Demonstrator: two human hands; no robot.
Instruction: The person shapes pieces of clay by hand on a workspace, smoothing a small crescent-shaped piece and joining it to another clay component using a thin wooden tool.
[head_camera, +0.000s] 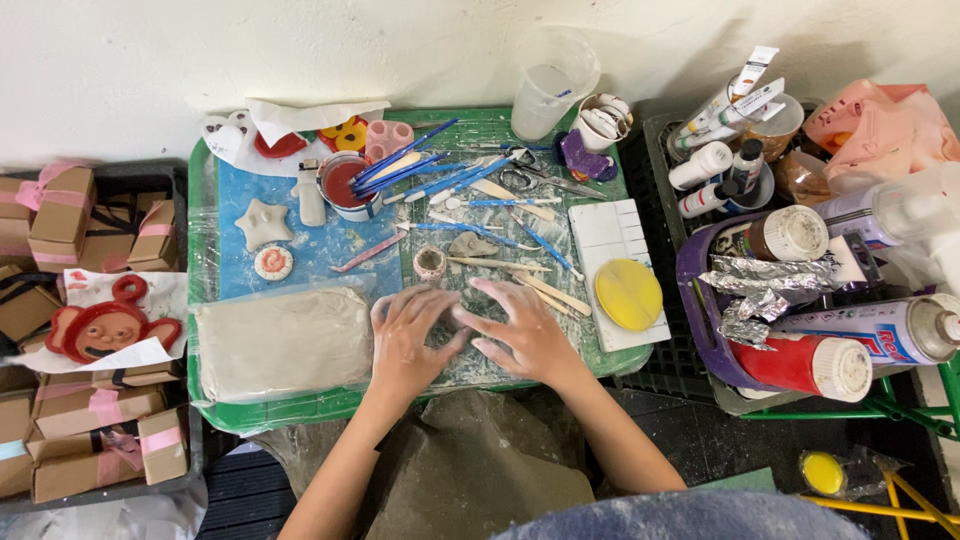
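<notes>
— At the far left, what sits beside the green tray (210, 400)?

— A dark crate (150, 180) full of small brown gift boxes (60, 205) tied with pink ribbon, and a red clay face (105, 328) on paper.

— And on the tray itself?

— A wrapped slab of grey clay (282, 342) at its left. Behind that lie a star shape (263, 222) and a round piece (273, 262). A small pot of red paint (343, 186) holds blue-handled tools (400, 160).

— The hands?

— Both lie flat and open at the tray's front middle, gripping nothing. The left hand (408, 335) and right hand (520, 335) meet at the fingertips, pressing on the messy clear sheet (470, 360). Whether a bit of clay lies under them, I cannot tell.

— Further right?

— A white palette (610, 235) with a yellow disc (628, 294); behind it a clear plastic jug (552, 80) and a cup (603, 118) stuffed with rolled strips. Then a black crate (660, 200) with white paint bottles (712, 165), and a purple basket (700, 300) holding foil (770, 280), a brown jar (785, 235) and spray cans (880, 330).
</notes>
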